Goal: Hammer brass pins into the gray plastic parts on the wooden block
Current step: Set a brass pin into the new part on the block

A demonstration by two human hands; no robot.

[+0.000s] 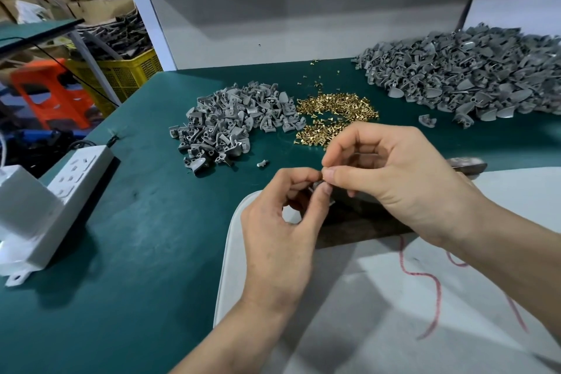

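Now, left hand (276,231) clamped on one gray part (316,184), right hand (394,173) on one brass pin (322,174)

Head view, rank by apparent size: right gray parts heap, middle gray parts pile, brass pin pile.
1. Right gray parts heap, largest though cut off by the frame edge.
2. Middle gray parts pile.
3. Brass pin pile, smallest, its near edge hidden behind the right hand.

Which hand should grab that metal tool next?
Probably the right hand, once it lets go of the pin: the metal tool lies just beside its wrist, while the left hand is farther away, holding the gray part.
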